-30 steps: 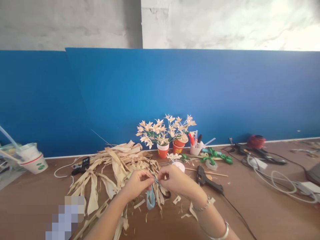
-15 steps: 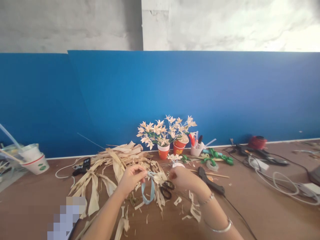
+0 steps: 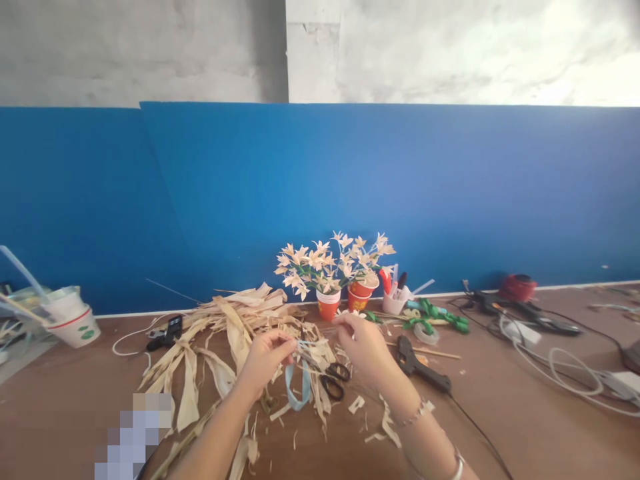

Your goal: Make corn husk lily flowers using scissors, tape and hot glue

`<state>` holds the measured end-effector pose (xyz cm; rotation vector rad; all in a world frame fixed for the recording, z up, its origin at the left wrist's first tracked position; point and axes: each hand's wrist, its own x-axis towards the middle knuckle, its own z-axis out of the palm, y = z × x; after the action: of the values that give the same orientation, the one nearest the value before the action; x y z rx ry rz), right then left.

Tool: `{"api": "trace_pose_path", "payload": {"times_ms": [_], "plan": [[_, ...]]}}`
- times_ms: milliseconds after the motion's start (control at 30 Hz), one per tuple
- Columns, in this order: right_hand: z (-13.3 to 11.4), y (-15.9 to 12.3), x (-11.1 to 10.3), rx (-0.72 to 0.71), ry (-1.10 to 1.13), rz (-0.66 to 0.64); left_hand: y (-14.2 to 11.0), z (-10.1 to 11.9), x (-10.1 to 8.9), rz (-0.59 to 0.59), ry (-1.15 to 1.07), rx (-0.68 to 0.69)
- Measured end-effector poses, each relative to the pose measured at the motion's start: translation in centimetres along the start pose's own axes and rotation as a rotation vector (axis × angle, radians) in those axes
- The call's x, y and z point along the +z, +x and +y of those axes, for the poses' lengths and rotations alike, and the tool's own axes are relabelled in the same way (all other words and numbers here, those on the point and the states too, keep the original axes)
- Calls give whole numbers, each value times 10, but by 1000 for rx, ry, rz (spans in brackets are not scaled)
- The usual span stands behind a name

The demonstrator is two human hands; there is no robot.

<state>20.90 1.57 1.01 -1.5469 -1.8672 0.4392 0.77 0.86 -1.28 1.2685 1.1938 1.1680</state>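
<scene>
My left hand (image 3: 270, 357) is closed in a pinch, with a thin light-blue strip (image 3: 307, 343) at its fingertips. Just below hangs or lies a wider light-blue ribbon loop (image 3: 299, 392); whether it joins the strip, I cannot tell. My right hand (image 3: 359, 343) has its thumb and fingers drawn together, and anything between them is too small to make out. It is in front of a small pale flower cluster, mostly hidden behind the fingers. Black-handled scissors (image 3: 334, 381) lie between my hands among dried husk scraps.
Dried husks (image 3: 227, 320) spread across the left. Behind stand pale flowers in a red-and-white cup (image 3: 328, 305) and a red cup (image 3: 358, 301), with a pen cup (image 3: 394, 303) beside them. A glue gun (image 3: 423, 367) and cables lie right; a blue partition (image 3: 320, 173) closes the back.
My right hand has risen slightly, now covering most of the small flower cluster. The left hand has barely moved, still pinching beside the blue loop.
</scene>
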Motion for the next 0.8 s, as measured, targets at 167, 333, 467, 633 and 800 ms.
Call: {"api": "trace_pose_path", "payload": {"times_ms": [167, 333, 467, 633, 800], "plan": [[-23, -8, 17, -355, 35, -28, 1, -6, 5, 4, 14, 3], [-26, -13, 39, -448, -169, 26, 3, -14, 7, 19, -11, -33], [-19, -12, 47, -478, -193, 105, 3, -16, 9, 15, -48, -72], [-15, -10, 49, -519, -173, 138, 5, -15, 7, -6, 14, -38], [-14, -8, 42, -519, -74, 85, 7, -10, -2, -57, 169, 7]]}}
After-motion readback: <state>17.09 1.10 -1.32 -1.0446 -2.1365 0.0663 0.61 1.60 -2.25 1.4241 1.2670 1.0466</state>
